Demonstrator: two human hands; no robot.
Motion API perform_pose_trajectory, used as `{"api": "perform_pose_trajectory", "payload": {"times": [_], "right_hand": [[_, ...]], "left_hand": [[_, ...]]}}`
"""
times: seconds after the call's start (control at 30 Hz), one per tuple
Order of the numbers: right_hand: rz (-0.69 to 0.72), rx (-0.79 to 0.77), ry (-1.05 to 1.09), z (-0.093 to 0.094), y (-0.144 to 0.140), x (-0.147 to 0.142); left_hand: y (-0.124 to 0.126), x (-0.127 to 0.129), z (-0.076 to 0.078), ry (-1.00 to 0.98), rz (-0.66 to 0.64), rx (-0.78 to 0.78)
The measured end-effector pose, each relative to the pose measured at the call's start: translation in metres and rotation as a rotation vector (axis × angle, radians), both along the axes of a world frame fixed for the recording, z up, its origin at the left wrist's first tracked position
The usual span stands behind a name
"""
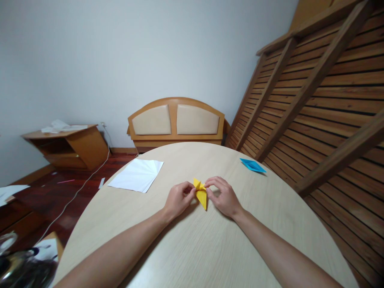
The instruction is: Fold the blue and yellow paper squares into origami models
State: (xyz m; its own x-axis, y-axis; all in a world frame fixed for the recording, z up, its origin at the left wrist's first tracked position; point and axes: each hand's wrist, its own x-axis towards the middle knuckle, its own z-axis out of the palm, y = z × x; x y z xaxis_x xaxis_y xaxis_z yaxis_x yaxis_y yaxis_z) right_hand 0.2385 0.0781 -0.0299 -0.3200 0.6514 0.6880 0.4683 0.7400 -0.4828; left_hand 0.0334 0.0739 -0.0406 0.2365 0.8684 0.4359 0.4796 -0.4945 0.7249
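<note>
Near the middle of the round, pale wood-grain worktop (210,248) lies a small folded piece of yellow paper (201,193), pointed toward the person. The left hand (177,200) pinches its left upper flap between thumb and forefinger, and the right hand (223,196) pinches the right upper flap the same way, the other fingers curled loosely. Gripping from both sides likely keeps the thin paper flat and steady while a crease at its top is worked, with the lower point resting on the worktop.

Toward the far left edge lies a flat sheet of white creased paper (137,175), and near the far right edge a small blue folded paper shape (252,165); both sit well apart from the hands, and nothing stands between them and the yellow paper.
</note>
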Motion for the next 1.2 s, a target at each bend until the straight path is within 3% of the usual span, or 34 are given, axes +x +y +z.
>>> {"api": "perform_pose_trajectory", "payload": {"times": [0.67,1.2], "right_hand": [[-0.054,-0.075,-0.019,-0.0047,0.0047,0.0022],[0.007,-0.097,0.009,-0.003,0.004,-0.0002]], "left_hand": [[-0.0004,0.0005,0.0025,-0.004,-0.027,-0.013],[-0.0021,0.0011,0.0041,0.011,-0.055,-0.045]]}}
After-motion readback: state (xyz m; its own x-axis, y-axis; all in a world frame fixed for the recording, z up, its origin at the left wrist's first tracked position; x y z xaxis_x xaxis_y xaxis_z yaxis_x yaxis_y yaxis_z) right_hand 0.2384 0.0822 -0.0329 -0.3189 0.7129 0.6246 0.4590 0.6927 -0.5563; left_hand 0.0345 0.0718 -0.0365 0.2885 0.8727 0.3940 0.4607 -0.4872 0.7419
